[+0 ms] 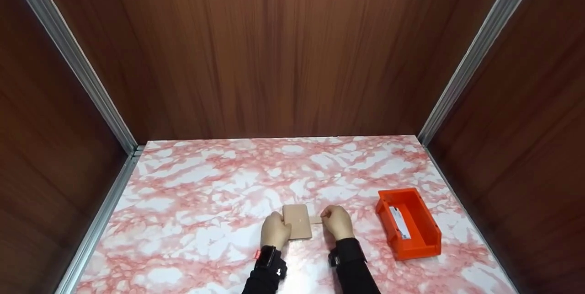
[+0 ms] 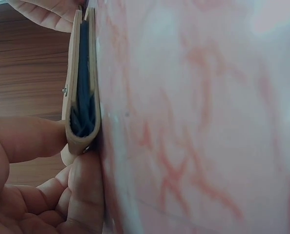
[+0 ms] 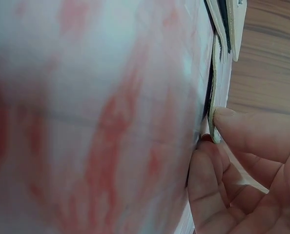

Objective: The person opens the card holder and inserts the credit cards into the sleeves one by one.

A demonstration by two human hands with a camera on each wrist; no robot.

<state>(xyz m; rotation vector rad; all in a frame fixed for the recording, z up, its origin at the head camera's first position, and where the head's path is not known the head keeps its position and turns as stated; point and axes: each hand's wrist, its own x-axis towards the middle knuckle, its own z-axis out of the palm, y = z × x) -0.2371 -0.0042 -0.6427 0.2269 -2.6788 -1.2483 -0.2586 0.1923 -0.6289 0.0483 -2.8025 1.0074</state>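
A beige card wallet (image 1: pixel 297 227) lies on the table in front of me. Its left edge is pinched by my left hand (image 1: pixel 275 230), with thumb on top and curled fingers below. The left wrist view shows the wallet's folded spine (image 2: pixel 80 145) end-on, dark inner leaves (image 2: pixel 84 73) between its covers and a small metal snap (image 2: pixel 64 90). From the right side a closure strap (image 1: pixel 316 220) sticks out flat. My right hand (image 1: pixel 338 222) pinches the strap's free end between thumb and finger; the right wrist view shows the strap (image 3: pixel 222 85) running up to the wallet.
An orange plastic bin (image 1: pixel 432 243) with a white label (image 1: pixel 400 223) inside stands to the right of my right hand. The red-and-white marbled table (image 1: pixel 196 221) is enclosed by brown wood-grain panels (image 1: pixel 274 56) with metal corner profiles (image 1: pixel 82 65).
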